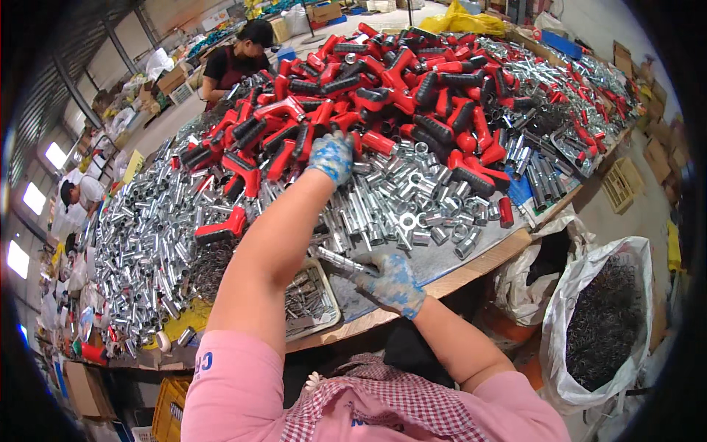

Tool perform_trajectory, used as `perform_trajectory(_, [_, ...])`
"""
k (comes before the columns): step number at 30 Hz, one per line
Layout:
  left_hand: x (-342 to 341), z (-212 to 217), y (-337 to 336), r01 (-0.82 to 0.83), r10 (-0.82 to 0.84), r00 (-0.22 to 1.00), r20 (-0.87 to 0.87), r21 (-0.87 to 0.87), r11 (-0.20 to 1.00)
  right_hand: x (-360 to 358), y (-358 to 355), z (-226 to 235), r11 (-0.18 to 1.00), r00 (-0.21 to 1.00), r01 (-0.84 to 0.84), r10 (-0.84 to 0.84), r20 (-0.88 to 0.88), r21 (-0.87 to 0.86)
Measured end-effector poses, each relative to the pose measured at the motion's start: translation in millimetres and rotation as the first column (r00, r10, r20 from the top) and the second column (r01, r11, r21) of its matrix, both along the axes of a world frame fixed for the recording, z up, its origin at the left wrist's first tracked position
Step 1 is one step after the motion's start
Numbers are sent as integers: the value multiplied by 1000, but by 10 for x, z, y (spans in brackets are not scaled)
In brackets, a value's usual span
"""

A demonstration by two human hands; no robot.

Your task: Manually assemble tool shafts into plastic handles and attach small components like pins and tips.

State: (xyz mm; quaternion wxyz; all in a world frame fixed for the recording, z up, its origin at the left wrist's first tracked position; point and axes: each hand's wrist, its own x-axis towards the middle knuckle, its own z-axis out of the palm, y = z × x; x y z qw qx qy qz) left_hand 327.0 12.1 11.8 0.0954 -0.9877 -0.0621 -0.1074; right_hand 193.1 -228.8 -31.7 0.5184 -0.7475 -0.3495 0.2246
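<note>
Two gloved hands at work: left hand [331, 156] stretched to frame centre, fingers closed among red-and-black plastic handles [383, 96] heaped on the bench [471, 269]. Right hand [390, 283], lower centre, fingers gripping a short shiny metal tube [335, 260].

The left hand [331, 156] in its speckled glove hides whatever its fingers touch among the red-and-black handles [383, 96]. The right hand [392, 282] covers one end of a metal rod [335, 261]. Distant table items blur.
</note>
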Motion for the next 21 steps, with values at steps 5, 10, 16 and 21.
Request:
perform_trajectory(5, [-270,131,-295,-37,28,982,-187,-44,998,71,-32,-130,1000,1000,13,-13,-4,24])
perform_trajectory(10, [-897,726,-244,56,8,892,-451,129,990,69,-9,-150,1000,997,-12,12,77,-5])
perform_trajectory(16, [-864,707,-199,76,146,861,-487,406,910,88,-11,-158,995,996,-38,46,79,-92])
perform_trajectory(21, [-249,443,-435,330,-306,779,-547,-57,942,69,22,-211,999,996,-31,34,79,-30])
